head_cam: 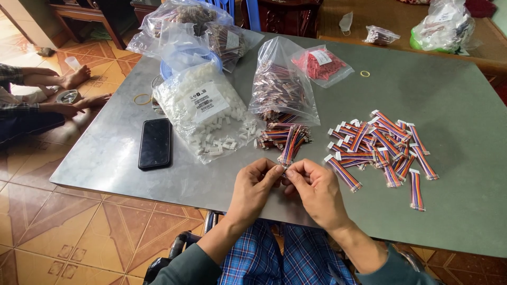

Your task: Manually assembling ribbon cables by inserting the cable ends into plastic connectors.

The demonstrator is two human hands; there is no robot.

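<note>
Bags first. You have a clear bag of small white plastic connectors (207, 113) at the table's centre-left, lying open toward you with some connectors spilled at its mouth. Just right of it a clear bag of brownish wire pieces (281, 87), a small bag of red pieces (321, 64) behind that. Further back, two more clear bags (196, 26) piled together (contents brownish, hard to tell). Off the table, on the wooden bench, one small bag (380, 35) and one big tied bag (442, 26) with something green inside.

Counts: one black phone (155, 143) face-down at left, two rubber bands (one (141, 98) by the phone, one (365, 74) far back right), one loose bundle of rainbow ribbon cables (285, 138) without connectors, one spread pile of finished cables with white ends (381, 148) to your right, too many to count.

Your left hand (252, 189) and right hand (316, 191) meet fingertip to fingertip over the grey table's (465, 158) near edge, both pinched closed on a small piece between them (mostly hidden by your fingers, cannot tell exactly what). The loose bundle lies just beyond your fingertips, the finished pile near your right hand.

Another person's arm (42, 108) rests on the tiled floor at far left.
</note>
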